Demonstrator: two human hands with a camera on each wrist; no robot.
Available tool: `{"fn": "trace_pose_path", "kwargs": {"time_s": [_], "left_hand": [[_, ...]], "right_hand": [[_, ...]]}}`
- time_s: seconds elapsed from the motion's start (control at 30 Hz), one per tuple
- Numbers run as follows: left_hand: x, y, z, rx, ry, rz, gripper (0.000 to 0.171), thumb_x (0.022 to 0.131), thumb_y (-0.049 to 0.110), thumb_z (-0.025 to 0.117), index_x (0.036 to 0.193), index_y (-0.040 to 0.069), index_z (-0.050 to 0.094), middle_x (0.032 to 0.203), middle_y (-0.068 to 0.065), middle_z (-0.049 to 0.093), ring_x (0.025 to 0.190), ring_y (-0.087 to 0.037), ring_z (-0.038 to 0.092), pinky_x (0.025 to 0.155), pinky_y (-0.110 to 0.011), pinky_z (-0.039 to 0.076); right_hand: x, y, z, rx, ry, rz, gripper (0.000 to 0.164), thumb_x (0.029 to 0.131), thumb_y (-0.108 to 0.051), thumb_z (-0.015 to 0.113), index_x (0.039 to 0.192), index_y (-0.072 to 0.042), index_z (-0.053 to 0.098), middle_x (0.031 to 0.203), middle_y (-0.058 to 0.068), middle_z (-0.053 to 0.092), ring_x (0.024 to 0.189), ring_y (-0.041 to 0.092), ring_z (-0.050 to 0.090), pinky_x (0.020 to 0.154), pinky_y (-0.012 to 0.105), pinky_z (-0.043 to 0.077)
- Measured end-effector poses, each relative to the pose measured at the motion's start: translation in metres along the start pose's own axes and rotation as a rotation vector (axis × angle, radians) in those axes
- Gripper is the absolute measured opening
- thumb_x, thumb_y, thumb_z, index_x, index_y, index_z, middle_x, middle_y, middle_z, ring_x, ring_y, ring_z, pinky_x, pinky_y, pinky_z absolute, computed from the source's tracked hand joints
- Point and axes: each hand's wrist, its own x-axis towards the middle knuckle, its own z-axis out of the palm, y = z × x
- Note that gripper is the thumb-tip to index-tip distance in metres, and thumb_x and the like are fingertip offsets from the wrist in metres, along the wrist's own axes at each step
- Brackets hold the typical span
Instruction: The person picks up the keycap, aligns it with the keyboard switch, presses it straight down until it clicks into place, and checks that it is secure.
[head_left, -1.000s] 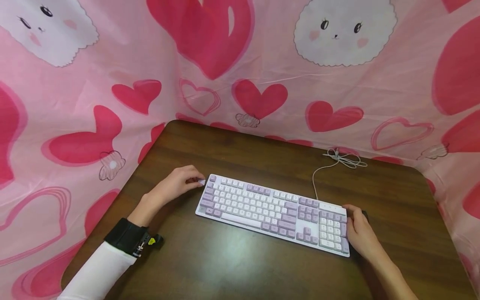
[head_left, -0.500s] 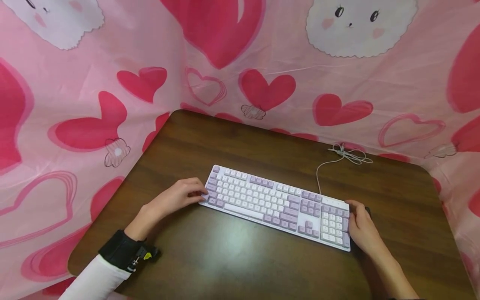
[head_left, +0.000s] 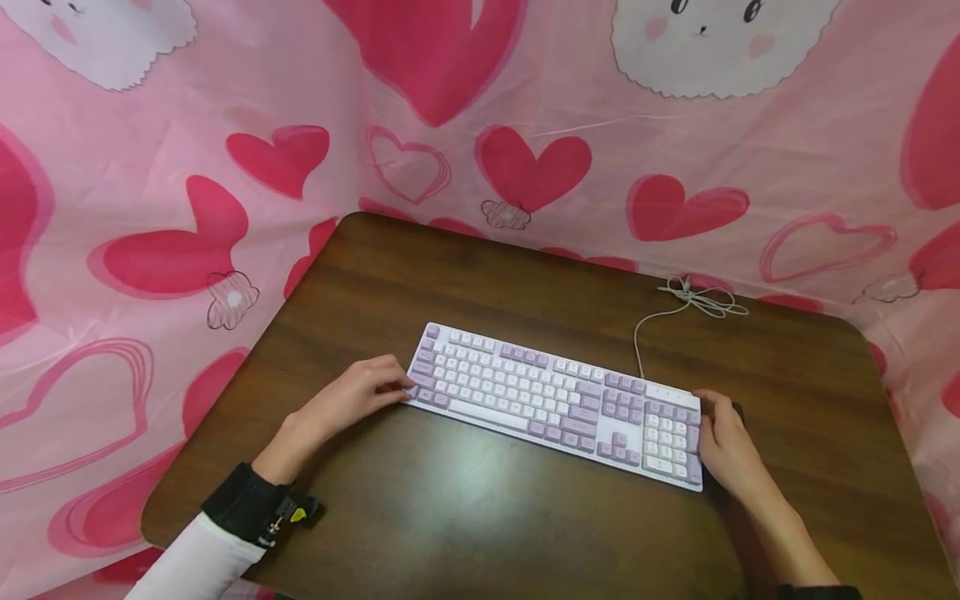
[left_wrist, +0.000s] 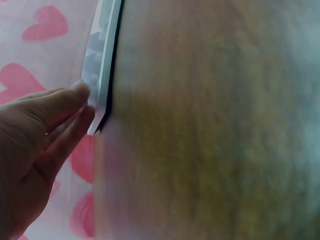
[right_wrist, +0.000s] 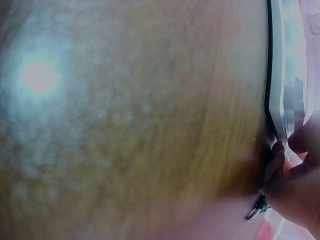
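A white and lilac computer keyboard (head_left: 517,392) lies across the table, slightly angled. At its lower left corner, my left hand (head_left: 369,385) pinches a lilac keycap (head_left: 412,391) between thumb and fingers, mostly covered by the fingertips. The left wrist view shows thumb and fingertips (left_wrist: 82,90) right at the keyboard's corner. My right hand (head_left: 727,442) grips the right end, thumb along the side and fingers further back. Near its fingers pokes out a small dark object with thin metal ends (right_wrist: 256,207), partly hidden by the hand.
The keyboard's white cable (head_left: 637,342) leads from its back edge to a tied coil (head_left: 701,298) near the table's rear. Pink heart-patterned cloth (head_left: 420,75) hangs behind and left of the brown wooden table (head_left: 450,258). A black wrist strap (head_left: 242,504) sits on the left forearm.
My left hand has moved from the keyboard's upper left side to its lower left corner, carrying the lilac keycap. My right hand keeps its hold. The head view has shifted slightly.
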Motion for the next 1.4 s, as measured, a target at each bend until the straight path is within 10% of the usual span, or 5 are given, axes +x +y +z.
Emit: {"fn": "trace_pose_path", "kwargs": {"time_s": [0.23,0.67,1.07,1.4], "left_hand": [[0.002,-0.003,0.0,-0.051,-0.009,-0.062,0.018,0.089,0.007,0.082,0.104,0.016,0.078,0.094,0.008,0.065,0.085,-0.01,0.059,0.078,-0.025,0.054],[0.005,0.016,0.0,0.192,-0.052,0.019,0.022,0.09,0.009,0.081,0.111,0.012,0.076,0.103,0.002,0.064,0.089,-0.011,0.06,0.083,-0.029,0.058],[0.004,-0.009,0.007,-0.018,0.021,0.01,0.018,0.088,0.006,0.082,0.103,0.016,0.079,0.094,0.009,0.064,0.086,-0.01,0.056,0.077,-0.026,0.05],[0.003,-0.003,0.007,0.099,-0.016,0.037,0.015,0.09,0.008,0.081,0.103,0.016,0.077,0.094,0.008,0.062,0.09,-0.01,0.053,0.079,-0.027,0.051]], "right_hand": [[0.002,0.0,0.0,0.006,0.003,-0.002,0.035,0.103,0.005,0.037,0.136,0.014,0.041,0.13,0.044,0.046,0.115,0.053,0.046,0.093,0.065,0.035],[0.0,0.0,-0.002,0.009,0.008,0.002,0.036,0.102,0.005,0.037,0.137,0.013,0.04,0.126,0.043,0.046,0.109,0.051,0.045,0.09,0.064,0.035],[0.003,0.004,-0.001,0.024,0.005,-0.013,0.036,0.103,0.004,0.037,0.138,0.013,0.039,0.129,0.043,0.045,0.114,0.053,0.044,0.092,0.066,0.034],[0.001,0.001,0.0,0.02,-0.035,0.015,0.037,0.104,0.002,0.035,0.14,0.013,0.037,0.131,0.044,0.043,0.119,0.056,0.043,0.094,0.07,0.034]]}}
